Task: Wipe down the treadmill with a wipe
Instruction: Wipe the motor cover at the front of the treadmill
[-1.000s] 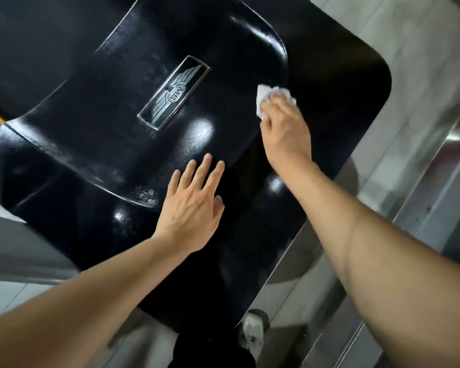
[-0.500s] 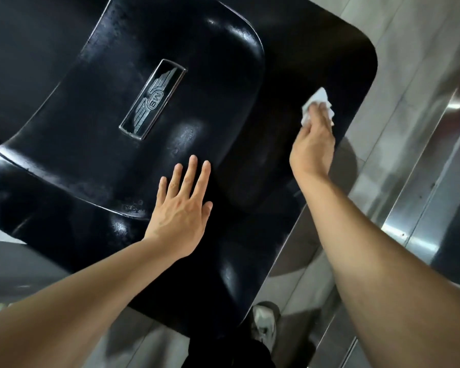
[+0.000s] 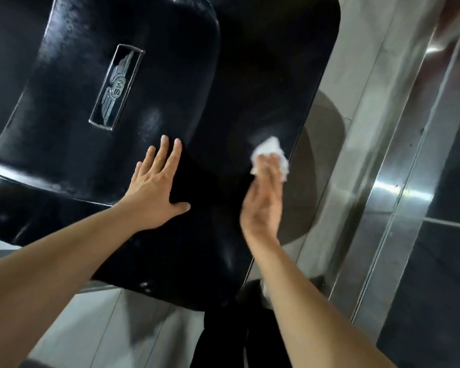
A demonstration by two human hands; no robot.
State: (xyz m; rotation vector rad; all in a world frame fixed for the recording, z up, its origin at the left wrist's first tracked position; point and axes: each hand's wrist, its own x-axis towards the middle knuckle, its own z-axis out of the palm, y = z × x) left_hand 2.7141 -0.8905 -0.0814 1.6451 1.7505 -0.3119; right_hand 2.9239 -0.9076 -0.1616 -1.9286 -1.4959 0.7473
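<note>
I see a glossy black treadmill cover (image 3: 250, 75) as the bearing surface, raised centre panel with a silver winged badge (image 3: 116, 86) set in it. Left hand (image 3: 154, 192) lies flat on it, fingers straight. White wipe (image 3: 270, 152) pressed to it near the right edge under the right hand (image 3: 263, 205). Grey tiled floor (image 3: 96, 322) below.

Your left hand (image 3: 154, 193) lies flat, fingers straight, on the glossy black treadmill (image 3: 263, 75) cover below the winged badge (image 3: 116, 86). Your right hand (image 3: 263, 200) presses a crumpled white wipe (image 3: 270, 152) near the cover's right edge. Grey tiled floor (image 3: 356, 75) alongside.
</note>
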